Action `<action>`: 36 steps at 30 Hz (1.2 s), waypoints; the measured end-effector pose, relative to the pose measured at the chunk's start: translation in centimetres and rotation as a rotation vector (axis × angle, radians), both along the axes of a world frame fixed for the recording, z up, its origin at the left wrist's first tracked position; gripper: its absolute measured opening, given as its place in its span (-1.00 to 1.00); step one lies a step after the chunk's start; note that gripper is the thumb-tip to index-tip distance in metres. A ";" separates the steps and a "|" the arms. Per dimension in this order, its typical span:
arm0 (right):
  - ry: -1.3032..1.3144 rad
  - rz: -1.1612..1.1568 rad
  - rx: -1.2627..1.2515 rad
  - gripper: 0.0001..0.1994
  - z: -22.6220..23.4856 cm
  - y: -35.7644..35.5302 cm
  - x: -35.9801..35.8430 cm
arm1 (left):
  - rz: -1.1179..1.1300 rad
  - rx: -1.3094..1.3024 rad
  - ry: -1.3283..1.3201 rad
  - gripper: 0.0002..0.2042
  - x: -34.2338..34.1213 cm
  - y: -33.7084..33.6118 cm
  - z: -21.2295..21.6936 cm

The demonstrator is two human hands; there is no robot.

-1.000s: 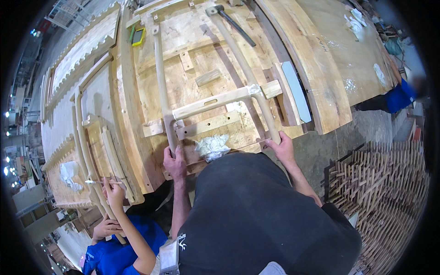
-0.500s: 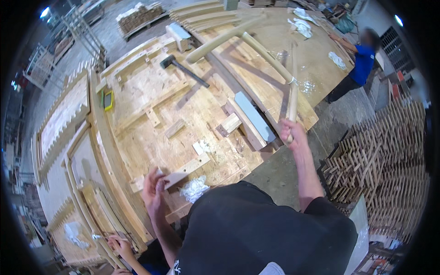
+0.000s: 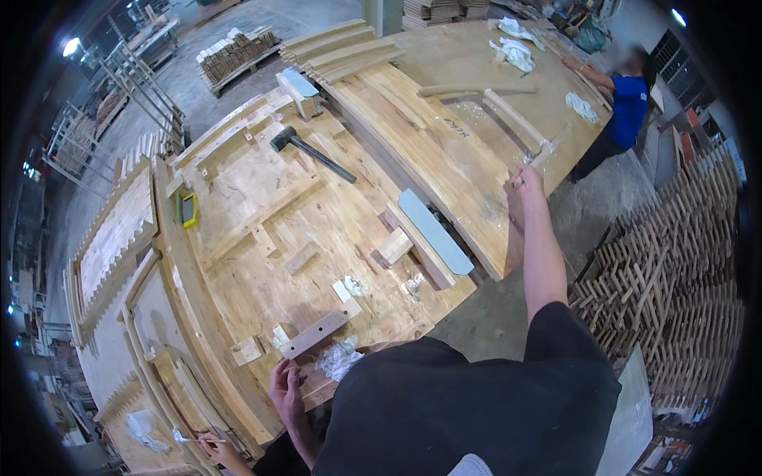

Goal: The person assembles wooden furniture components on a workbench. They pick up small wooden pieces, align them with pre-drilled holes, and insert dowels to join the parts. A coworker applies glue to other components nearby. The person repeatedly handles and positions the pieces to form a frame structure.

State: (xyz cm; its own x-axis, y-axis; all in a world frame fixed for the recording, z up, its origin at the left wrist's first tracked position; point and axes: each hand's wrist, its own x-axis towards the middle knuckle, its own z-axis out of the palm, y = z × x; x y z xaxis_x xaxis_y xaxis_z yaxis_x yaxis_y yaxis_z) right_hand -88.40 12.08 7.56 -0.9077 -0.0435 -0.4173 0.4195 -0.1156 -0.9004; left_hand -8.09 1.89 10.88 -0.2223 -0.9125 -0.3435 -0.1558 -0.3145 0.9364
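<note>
My right hand (image 3: 527,182) reaches far forward, its fingers closed around the near end of a round wooden leg. That leg belongs to a pale wooden frame (image 3: 514,119) of joined round rails, which lies low over the far brown tabletop. By the near edge of the workbench, my left hand (image 3: 287,390) is empty, its fingers loosely bent and apart. Just beyond its fingertips is a wooden bar with drilled holes (image 3: 321,332). A crumpled white cloth (image 3: 340,358) lies right of the bar.
On the workbench (image 3: 309,218) are a black mallet (image 3: 313,155), a yellow-edged device (image 3: 188,210) and a grey-topped clamp block (image 3: 435,232). Stacked wooden pieces (image 3: 659,278) stand at right. A co-worker's hand (image 3: 221,451) holds a small brush lower left; a person in blue (image 3: 627,103) stands far right.
The wooden frame has moved forward and down from above the bench to the far tabletop, with my right hand holding it. My left hand has drawn back toward me, and the drilled bar has shifted.
</note>
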 end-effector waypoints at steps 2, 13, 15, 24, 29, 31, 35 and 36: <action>0.148 0.120 0.244 -0.87 1.0 1.3 -0.9 | -0.012 0.006 -0.006 -0.61 -0.6 0.1 -0.1; 0.801 0.617 0.302 -0.83 3.8 -3.6 34.3 | -0.089 -0.033 -0.130 -0.76 -1.8 0.7 -4.5; 0.912 1.041 0.152 -0.81 3.6 -5.9 41.7 | -0.084 -0.074 -0.217 -0.79 0.3 1.5 -7.7; 0.887 2.149 0.226 -0.75 1.9 -7.1 51.3 | 0.062 -0.367 -0.447 -0.72 0.8 2.8 -8.9; 0.939 2.100 0.384 -0.74 0.7 -7.0 49.4 | 0.371 -0.308 -0.373 -0.69 2.3 4.5 -9.0; 1.039 2.100 0.465 -0.75 0.2 -7.3 48.9 | 0.437 -0.336 -0.386 -0.70 2.5 4.8 -9.0; 1.148 2.083 0.524 -0.77 0.0 -7.7 48.5 | 0.497 -0.787 -0.678 -0.86 3.3 3.3 -5.9; 1.133 2.086 0.512 -0.78 0.2 -7.9 48.6 | 0.493 -1.002 -0.880 -0.85 4.6 2.0 -4.9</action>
